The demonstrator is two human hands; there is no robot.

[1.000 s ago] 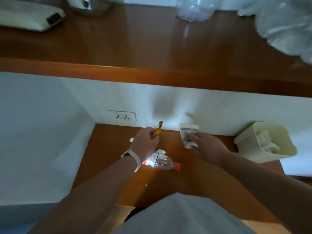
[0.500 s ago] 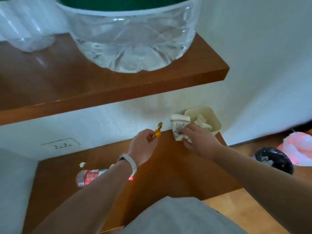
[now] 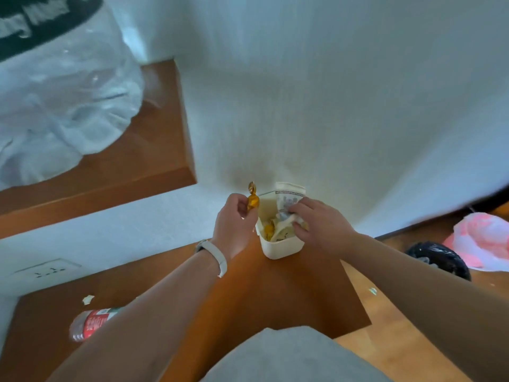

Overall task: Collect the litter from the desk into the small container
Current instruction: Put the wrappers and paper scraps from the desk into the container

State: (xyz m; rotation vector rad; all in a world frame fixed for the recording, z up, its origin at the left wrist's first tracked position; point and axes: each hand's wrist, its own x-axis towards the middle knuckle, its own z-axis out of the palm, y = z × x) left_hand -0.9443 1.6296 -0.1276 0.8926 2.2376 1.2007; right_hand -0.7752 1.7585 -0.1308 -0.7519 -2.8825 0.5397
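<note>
Item, task status: partly done, as judged from the present layout. The small cream rectangular plastic container (image 3: pixel 278 248) is being kept at the far right corner of the brown wooden desk (image 3: pixel 289 293), just right of frame centre, and crumpled paper and a yellow scrap are already being held inside it. A crumpled printed paper wrapper (image 3: pixel 289 195) is being pressed into the container's mouth by the right hand (image 3: pixel 319 224), whose fingers are being kept closed on the paper, palm down, forearm entering from the lower right. A golden twisted-foil sweet wrapper (image 3: pixel 252 199) is being pinched between thumb and fingertips of the left hand (image 3: pixel 234 224), held upright just beside the container's left rim and not yet released; a white band is being worn on that wrist. Outstanding, lower left of frame: a clear crushed plastic bottle with a red label (image 3: pixel 92 322) is lying on its side on the desk, and a small pale paper scrap (image 3: pixel 88 299) is lying just above it. Both are well apart from the container.
</note>
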